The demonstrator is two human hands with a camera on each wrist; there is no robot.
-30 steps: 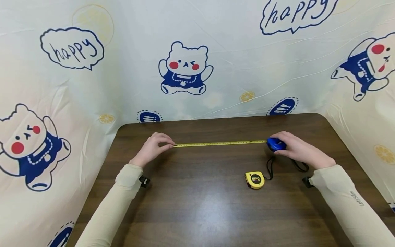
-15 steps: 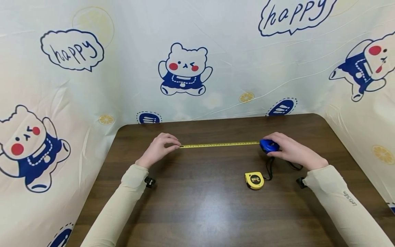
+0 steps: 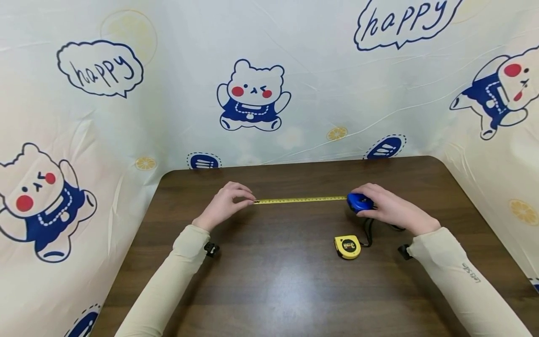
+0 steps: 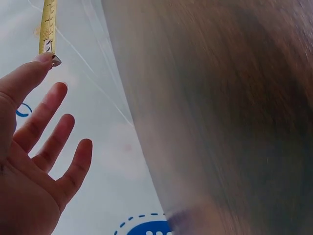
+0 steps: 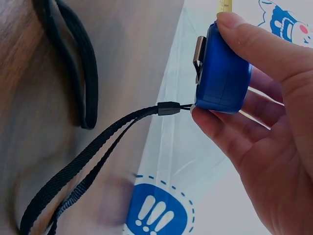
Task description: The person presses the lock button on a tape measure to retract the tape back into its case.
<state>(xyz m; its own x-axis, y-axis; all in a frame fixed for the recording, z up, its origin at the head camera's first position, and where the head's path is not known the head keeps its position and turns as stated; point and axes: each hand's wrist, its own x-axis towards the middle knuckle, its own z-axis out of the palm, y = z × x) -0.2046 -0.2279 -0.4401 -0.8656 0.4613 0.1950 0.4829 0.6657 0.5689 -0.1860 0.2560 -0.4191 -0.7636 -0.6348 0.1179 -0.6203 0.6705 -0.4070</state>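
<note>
A blue tape measure (image 3: 359, 202) is gripped by my right hand (image 3: 389, 208) over the right half of the table. Its yellow blade (image 3: 301, 200) runs out to the left in a straight line. At the blade's far end, my left hand (image 3: 227, 204) pinches the tip beside the metal end hook (image 4: 56, 60); the left wrist view shows the thumb on it and the other fingers spread. A black wrist strap (image 5: 98, 152) dangles from the blue case, which has a metal clip (image 5: 199, 54) on its side. Nearer me lies a yellow tape measure (image 3: 347, 247).
The yellow tape measure has a black cord (image 3: 367, 232) trailing behind it. All of this is on or above a brown wooden table (image 3: 269, 285) with rounded far corners. A printed cloth (image 3: 311, 84) with bears hangs around its back and sides.
Both hands have moved toward each other, the left one rightward and the right one leftward. The stretch of yellow blade between them has become shorter. The yellow tape measure has stayed put.
</note>
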